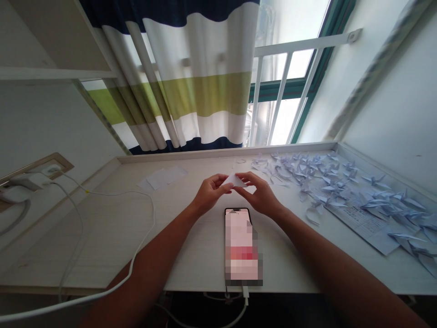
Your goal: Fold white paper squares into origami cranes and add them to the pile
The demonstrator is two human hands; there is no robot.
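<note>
Both of my hands meet above the middle of a pale wooden desk (109, 228). My left hand (209, 193) and my right hand (260, 195) pinch a small folded piece of white paper (235, 181) between their fingertips, a little above the desk. Just below my hands a phone (241, 246) lies flat on the desk with its screen lit, a cable plugged into its near end.
Several folded paper cranes (344, 187) cover the desk's right side, some on a printed sheet (362, 218). Loose white paper squares (162, 177) lie at the back left. A white charging cable (102, 193) runs from a wall socket (30, 180). A striped curtain (191, 91) and a barred window stand behind.
</note>
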